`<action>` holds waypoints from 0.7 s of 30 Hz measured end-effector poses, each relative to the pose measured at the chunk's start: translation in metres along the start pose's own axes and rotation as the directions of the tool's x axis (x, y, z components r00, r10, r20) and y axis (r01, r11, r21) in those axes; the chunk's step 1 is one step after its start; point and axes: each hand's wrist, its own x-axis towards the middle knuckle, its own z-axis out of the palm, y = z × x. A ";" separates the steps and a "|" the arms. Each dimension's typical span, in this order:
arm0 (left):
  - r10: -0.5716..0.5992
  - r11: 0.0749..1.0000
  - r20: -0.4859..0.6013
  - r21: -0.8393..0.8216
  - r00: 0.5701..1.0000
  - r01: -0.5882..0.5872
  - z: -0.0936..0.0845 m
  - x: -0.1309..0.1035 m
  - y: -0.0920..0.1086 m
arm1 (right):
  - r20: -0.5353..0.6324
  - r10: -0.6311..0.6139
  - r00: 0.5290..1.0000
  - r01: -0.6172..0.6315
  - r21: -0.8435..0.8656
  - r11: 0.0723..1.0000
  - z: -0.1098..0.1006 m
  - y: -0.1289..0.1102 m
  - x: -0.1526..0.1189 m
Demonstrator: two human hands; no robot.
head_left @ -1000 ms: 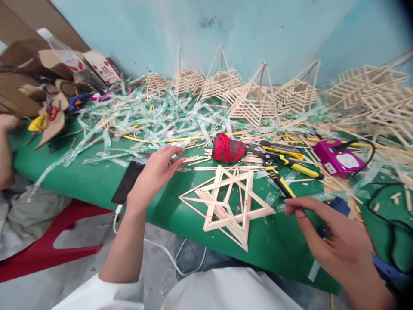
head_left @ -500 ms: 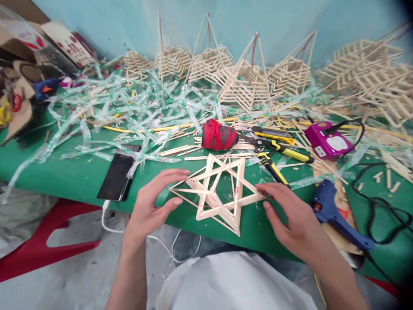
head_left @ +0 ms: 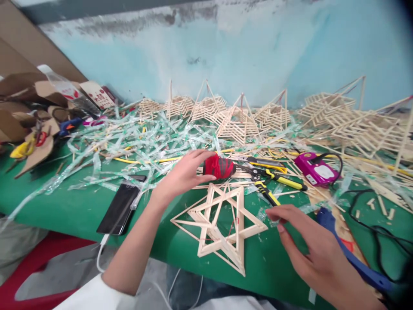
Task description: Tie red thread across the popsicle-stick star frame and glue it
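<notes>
My left hand [head_left: 185, 174] is at the left end of a ball of red and dark yarn [head_left: 222, 168], thumb in front of it and fingers stretched over the top. Whether it grips the ball is unclear. My right hand [head_left: 309, 245] hovers right of a wooden stick star frame [head_left: 240, 237], thumb and forefinger pinched around a small clear scrap I cannot name. The star lies flat on the green table, with red thread on its sticks and neither hand touching it. Pliers [head_left: 267, 193] with yellow and black handles and a utility knife [head_left: 266, 162] lie beyond.
Behind lie tangled clear and green plastic strips [head_left: 174, 142] and several stick frames [head_left: 238, 125] by the wall. A phone [head_left: 121, 209] on a white cable is at left. To the right are a purple power adapter [head_left: 318, 168] and a blue glue gun [head_left: 364, 267], partly behind my right hand.
My left hand has left the star and reached forward to the yarn ball. The right hand has drawn off the star's right point, to the right. The view has tilted up.
</notes>
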 end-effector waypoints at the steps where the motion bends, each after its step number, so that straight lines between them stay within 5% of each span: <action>1: 0.014 1.000 0.035 0.012 0.999 -0.015 0.001 0.007 0.000 | -0.011 -0.018 1.000 0.018 -0.012 1.000 -0.004 -0.002 0.006; 6: 0.068 0.996 0.061 0.044 0.996 -0.071 0.004 0.028 0.005 | -0.042 -0.143 0.989 0.140 -0.066 0.988 -0.018 -0.013 0.054; 11: 0.086 0.995 0.024 0.045 0.996 -0.087 0.010 0.039 0.008 | -0.092 -0.141 0.986 0.129 -0.125 0.984 -0.028 -0.018 0.104; 21: 0.009 0.961 -0.116 -0.272 0.993 -0.041 0.009 0.043 0.008 | -0.149 -0.072 0.986 0.064 -0.057 0.996 -0.038 -0.008 0.106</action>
